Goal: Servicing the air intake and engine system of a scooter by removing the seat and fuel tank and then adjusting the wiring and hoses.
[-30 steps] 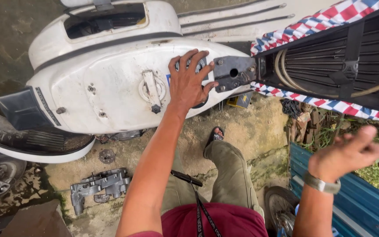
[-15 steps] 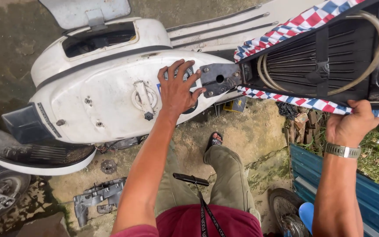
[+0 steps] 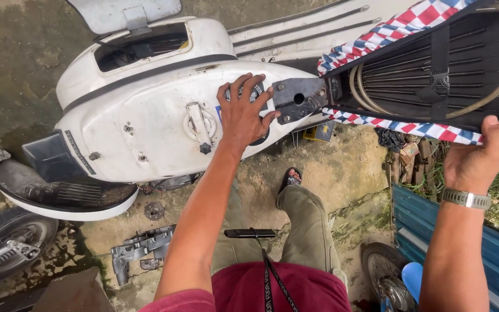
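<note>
A white scooter body [image 3: 140,115] lies in front of me, its seat [image 3: 434,63] tipped up so the black underside with springs and a checkered red, white and blue cover edge shows. My left hand [image 3: 244,112] rests flat, fingers spread, on a dark round cap on top of the white tank area, beside the grey seat hinge bracket [image 3: 298,98]. My right hand [image 3: 480,156], a watch on its wrist, grips the checkered edge of the raised seat from below.
A wheel [image 3: 7,242] sits at the lower left and another wheel [image 3: 388,277] at the lower right. Grey metal parts [image 3: 137,248] lie on the muddy ground. Blue corrugated sheet [image 3: 428,225] stands at the right. My sandalled foot [image 3: 290,179] is below the scooter.
My right hand rose from open in the air to gripping the seat's edge. The left hand stayed on the tank cap. The view shifted so the scooter sits further right.
</note>
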